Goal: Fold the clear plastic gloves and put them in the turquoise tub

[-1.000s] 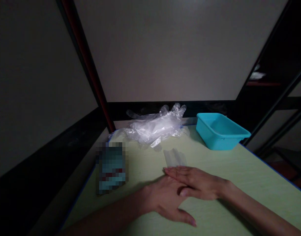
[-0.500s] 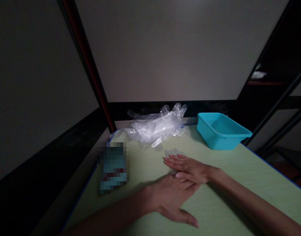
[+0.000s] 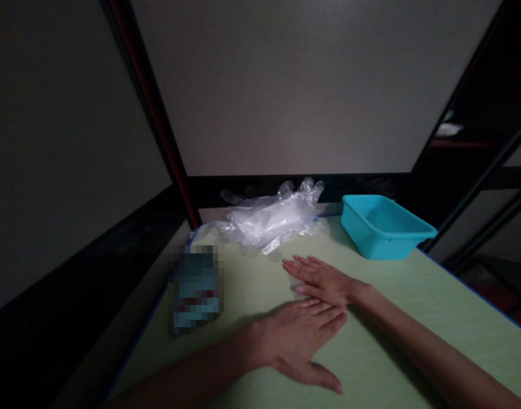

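- Both hands lie flat, neither visibly gripping; our left hand (image 3: 301, 341) has its thumb spread wide; our right hand (image 3: 324, 281), fingers nearly straight, covers most of the thin clear film (image 3: 293, 283) on the table (image 3: 392, 301).
- Uneven pressing could crease or drag the film; our overlapping fingers could snag.
- Crinkled plastic gloves (image 3: 264, 221) lie beyond; the turquoise tub (image 3: 383, 244) and pixelated item (image 3: 196, 292) flank us, apart from our hands.

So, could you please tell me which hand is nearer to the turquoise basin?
Right. The right hand lies short of the turquoise basin and to its left; the left hand is farther from it, closer to the person.
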`<state>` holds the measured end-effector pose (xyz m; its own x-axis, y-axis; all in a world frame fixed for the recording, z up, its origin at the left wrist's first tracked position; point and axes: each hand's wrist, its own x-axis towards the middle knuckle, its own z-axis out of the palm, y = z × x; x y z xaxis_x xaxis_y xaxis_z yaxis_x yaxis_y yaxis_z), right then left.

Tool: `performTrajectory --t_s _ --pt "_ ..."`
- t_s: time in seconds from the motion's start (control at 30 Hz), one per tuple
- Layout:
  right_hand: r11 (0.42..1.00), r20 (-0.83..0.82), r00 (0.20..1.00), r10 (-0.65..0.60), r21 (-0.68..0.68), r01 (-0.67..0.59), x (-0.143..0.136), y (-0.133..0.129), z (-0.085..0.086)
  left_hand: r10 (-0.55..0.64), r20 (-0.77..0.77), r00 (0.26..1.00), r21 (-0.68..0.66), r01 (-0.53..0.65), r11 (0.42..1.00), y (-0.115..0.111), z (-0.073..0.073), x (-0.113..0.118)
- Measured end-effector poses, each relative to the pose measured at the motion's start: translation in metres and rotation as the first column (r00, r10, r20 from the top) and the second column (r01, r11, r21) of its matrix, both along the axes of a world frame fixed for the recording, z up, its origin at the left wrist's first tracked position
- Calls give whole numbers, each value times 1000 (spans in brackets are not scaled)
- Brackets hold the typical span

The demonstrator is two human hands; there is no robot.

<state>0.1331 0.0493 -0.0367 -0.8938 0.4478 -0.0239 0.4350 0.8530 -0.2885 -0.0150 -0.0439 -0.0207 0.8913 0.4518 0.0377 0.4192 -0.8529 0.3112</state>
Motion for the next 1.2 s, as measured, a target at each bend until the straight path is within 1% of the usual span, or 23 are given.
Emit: performTrajectory --t_s 0.2,0.37,0.5,0.7,0.87,0.97,1.07,1.13,1.2 --pt "997 -9 999 -45 59 45 -3 9 -3 -15 34 999 24 14 1000 0 2 -1" --pt "993 -6 997 -72 89 72 -5 9 -3 -20 30 999 15 19 1000 0 2 -1" --pt "985 -7 993 -121 121 121 -7 10 -3 -15 33 999 -1 15 1000 0 2 -1" --pt "975 16 987 -160 161 155 -9 14 -4 -24 52 998 18 24 1000 0 0 -1" --pt "948 18 963 -268 180 261 -14 20 -9 -20 30 999 28 19 999 0 0 -1" --pt "921 -14 937 -348 180 345 -17 27 -12 -25 19 1000 33 24 999 1 1 -1" --pt "886 -92 903 -419 178 429 -19 31 -15 -23 13 1000 33 23 999 1 2 -1" --pt "876 -184 889 -420 173 450 -17 32 -16 -22 11 1000 35 21 999 1 3 -1" --pt "883 -293 875 -385 158 442 -15 31 -15 -26 9 1000 44 25 999 1 3 -2"
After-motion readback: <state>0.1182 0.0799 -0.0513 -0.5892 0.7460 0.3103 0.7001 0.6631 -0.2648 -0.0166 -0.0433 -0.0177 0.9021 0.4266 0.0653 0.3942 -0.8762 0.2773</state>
